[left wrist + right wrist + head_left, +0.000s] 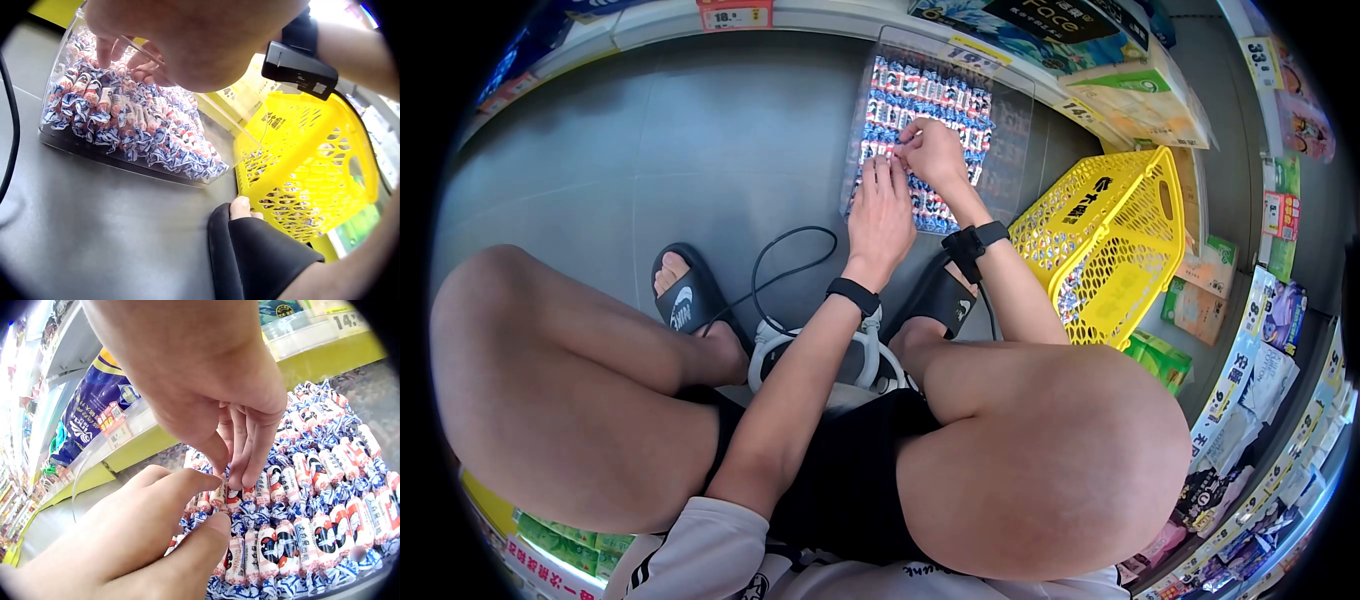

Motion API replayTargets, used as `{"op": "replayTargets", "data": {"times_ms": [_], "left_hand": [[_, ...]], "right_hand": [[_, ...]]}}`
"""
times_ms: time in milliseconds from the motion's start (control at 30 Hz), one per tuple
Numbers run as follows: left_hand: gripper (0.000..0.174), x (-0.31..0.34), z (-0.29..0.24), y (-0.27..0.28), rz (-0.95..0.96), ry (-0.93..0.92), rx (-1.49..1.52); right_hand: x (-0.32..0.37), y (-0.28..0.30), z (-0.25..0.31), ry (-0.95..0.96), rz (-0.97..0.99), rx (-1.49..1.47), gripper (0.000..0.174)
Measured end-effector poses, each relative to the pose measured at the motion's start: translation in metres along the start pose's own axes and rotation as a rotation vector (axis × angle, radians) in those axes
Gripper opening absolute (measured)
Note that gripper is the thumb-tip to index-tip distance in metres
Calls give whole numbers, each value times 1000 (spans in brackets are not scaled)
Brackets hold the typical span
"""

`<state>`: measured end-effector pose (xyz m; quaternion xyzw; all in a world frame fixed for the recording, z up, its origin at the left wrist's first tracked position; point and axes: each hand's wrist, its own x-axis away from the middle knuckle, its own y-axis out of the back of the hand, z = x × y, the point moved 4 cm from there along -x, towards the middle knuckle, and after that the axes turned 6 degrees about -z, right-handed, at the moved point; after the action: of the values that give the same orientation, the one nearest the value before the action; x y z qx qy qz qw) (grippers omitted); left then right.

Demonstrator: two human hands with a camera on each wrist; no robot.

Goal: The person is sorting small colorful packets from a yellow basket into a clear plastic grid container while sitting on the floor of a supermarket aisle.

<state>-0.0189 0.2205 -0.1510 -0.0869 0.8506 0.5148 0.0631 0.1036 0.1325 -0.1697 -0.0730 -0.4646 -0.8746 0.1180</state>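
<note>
Rows of wrapped candies [325, 531], white and red with twisted blue-and-white ends, fill a clear plastic box [112, 161] on the floor. My right hand [935, 155] reaches down into the box, thumb and fingertips pinching at a candy in one row; the fingers partly hide it. Beside it my left hand [882, 215] extends over the near-left rows. In the right wrist view, the left forefinger and thumb [203, 540] are apart, with their tips right at the candies.
A yellow perforated basket [1100, 250] with more candies inside stands right of the box. Shelves with tissue packs [1145, 95] and price tags line the back and right. A sandalled foot [690, 290] and a black cable [795, 232] are on the grey floor.
</note>
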Motion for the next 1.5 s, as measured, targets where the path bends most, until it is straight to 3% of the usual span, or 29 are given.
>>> {"op": "replayTargets", "data": {"times_ms": [333,400,467,533,667,733,800,867,967,1200,1333,1500], "left_hand": [[59,-3,-2,9,5,-12,6],[59,-4,-7,15,-2,-30,24],[49,-5,-13,24,-58,-17,111],[41,-6,-19,30,-38,-19,193],[24,-15,-42,53,3,0,432],[21,-23,-53,66,-86,-76,450],[19,-33,-67,73,52,-143,623],[16,-42,-83,82,74,-185,659],[11,-50,-113,98,110,-435,751],[10,-56,-185,111,201,-777,824],[20,-49,-227,104,371,-866,807],[45,-41,-272,81,472,-1007,690]], "right_hand": [[12,18,9,6,20,169,19],[15,31,9,-18,61,95,16],[22,43,7,-42,98,23,14],[28,59,11,124,7,51,19],[52,106,26,87,-120,-2,19],[65,129,33,41,-168,-15,19],[79,153,32,17,-281,-77,15],[95,176,31,23,-340,-91,17],[118,205,18,-6,-423,-110,18],[176,258,-33,-83,-391,-113,16],[200,276,-71,-121,-386,-73,17],[220,279,-126,-195,-256,53,25]]}}
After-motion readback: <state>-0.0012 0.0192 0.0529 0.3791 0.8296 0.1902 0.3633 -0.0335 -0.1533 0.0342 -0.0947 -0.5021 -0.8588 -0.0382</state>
